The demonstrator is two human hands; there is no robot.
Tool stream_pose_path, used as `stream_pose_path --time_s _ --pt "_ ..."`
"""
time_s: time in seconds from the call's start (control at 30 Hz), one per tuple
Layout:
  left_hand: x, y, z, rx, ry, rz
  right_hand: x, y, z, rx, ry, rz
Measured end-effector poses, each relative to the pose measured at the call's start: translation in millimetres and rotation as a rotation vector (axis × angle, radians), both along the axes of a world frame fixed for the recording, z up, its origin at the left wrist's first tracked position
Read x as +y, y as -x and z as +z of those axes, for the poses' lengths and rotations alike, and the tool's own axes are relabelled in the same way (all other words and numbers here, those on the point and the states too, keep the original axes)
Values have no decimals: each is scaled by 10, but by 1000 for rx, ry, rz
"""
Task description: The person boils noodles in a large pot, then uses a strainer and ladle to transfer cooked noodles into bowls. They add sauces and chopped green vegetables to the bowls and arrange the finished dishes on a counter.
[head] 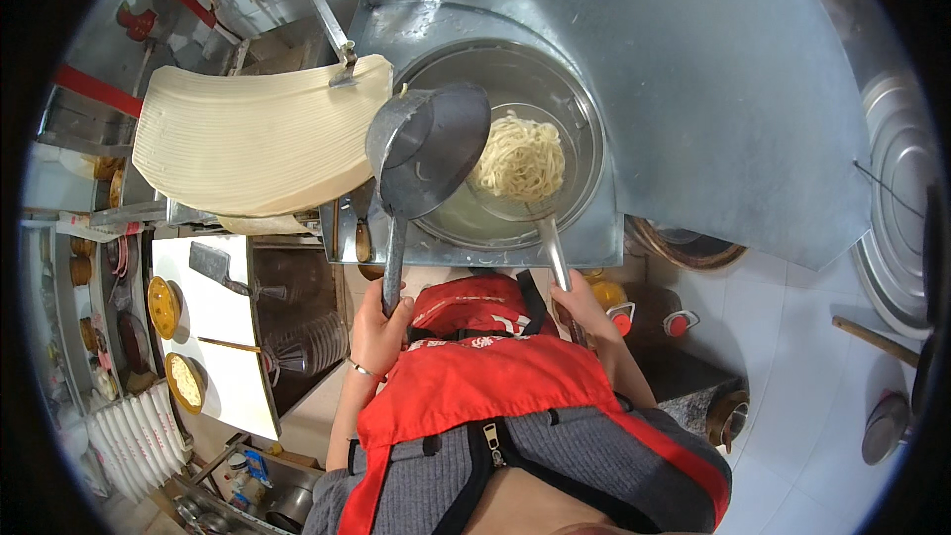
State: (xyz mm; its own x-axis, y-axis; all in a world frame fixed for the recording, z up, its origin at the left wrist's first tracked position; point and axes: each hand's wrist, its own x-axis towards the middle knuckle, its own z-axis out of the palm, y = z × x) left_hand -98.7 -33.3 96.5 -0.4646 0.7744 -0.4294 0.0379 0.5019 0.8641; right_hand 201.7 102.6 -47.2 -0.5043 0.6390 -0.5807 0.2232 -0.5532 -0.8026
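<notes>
My left hand (380,328) grips the long handle of a large grey metal ladle (449,141), whose deep bowl tilts over the left part of a wide steel pot (594,156). A scrap of dough sticks to the ladle's rim. With my right hand (578,305) I hold the metal handle of a wire-mesh strainer (529,209). Pale noodles (520,156) lie heaped in the strainer, inside the pot's outline. Cloudy liquid (475,223) shows low in the pot. The ladle hides part of the pot and perhaps the strainer's left edge.
Left of the pot is a ridged dough slab (260,141), a metal arm (323,4) reaching its upper edge. A white table (215,401) bears a cleaver (210,261), chopsticks (229,344), a yellow bowl (163,308) and a bowl with noodles (184,383). Sheet metal (728,89) curves along the right.
</notes>
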Motion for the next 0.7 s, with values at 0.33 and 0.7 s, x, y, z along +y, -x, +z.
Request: stream_pose_path --time_s 0.33,0.7 --pt "184 -54 31 41 -10 -48 140 106 -133 205 264 -17" --pt "764 76 524 674 -456 10 145 -24 -212 191 410 -132"
